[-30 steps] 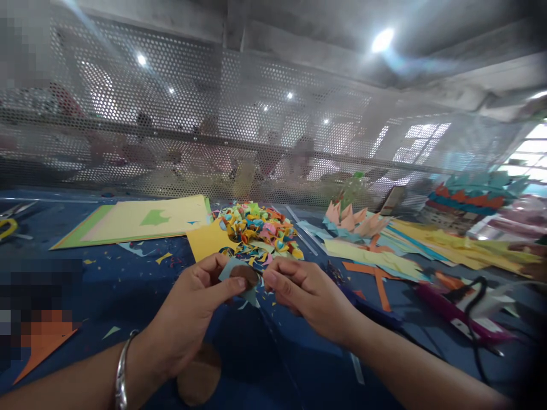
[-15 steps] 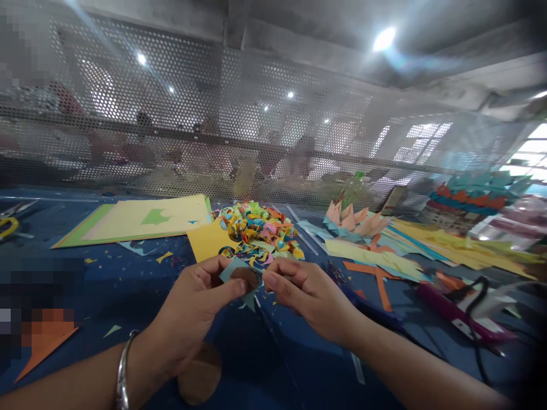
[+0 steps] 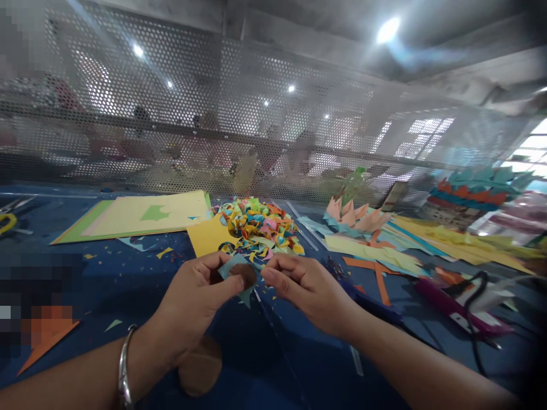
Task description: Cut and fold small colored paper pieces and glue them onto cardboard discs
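My left hand (image 3: 200, 290) pinches a small brown cardboard disc (image 3: 248, 275) flat against a piece of light blue paper (image 3: 231, 263), thumb on top. On the other side, my right hand (image 3: 299, 285) has its fingers closed at the paper's right edge, close to the disc; its fingertips partly hide what they grip. A larger brown disc (image 3: 200, 367) lies on the blue table below my left wrist. Just beyond my hands is a heap of curled paper scraps (image 3: 260, 225) in many colours, with a yellow sheet (image 3: 207, 239) beside it.
Stacked coloured sheets (image 3: 128, 213) lie at the left, near yellow-handled scissors (image 3: 8, 223). On the right are peach paper points (image 3: 352, 213), paper strips (image 3: 376, 253), a purple power strip (image 3: 461, 310) with cables and a green-capped bottle (image 3: 356, 182). A perforated metal screen (image 3: 171, 131) stands behind.
My right hand has shifted slightly at the paper's edge, and the blue paper has tilted a little around the disc. The view has moved slightly; the other things lie as before.
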`<act>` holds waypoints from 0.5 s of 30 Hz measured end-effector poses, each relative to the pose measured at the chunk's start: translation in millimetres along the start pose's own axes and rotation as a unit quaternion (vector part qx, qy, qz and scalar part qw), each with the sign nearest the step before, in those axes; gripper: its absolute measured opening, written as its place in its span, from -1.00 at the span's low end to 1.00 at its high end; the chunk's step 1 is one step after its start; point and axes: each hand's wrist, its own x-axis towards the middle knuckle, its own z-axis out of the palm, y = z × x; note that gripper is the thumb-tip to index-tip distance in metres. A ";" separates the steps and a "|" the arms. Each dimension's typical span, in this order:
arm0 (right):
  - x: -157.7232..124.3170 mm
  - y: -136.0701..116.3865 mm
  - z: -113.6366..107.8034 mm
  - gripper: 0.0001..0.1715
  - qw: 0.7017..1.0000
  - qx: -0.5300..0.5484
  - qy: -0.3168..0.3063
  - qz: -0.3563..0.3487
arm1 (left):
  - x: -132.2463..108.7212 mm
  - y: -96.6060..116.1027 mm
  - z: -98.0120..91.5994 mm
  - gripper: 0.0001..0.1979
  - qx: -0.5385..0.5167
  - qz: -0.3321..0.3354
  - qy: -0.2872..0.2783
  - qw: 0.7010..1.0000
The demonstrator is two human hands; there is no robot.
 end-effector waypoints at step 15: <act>3.5 12.7 7.4 -0.73 0.994 0.105 -0.009 0.023 | -2.3 -6.8 3.1 -0.69 0.076 0.053 -0.057 0.994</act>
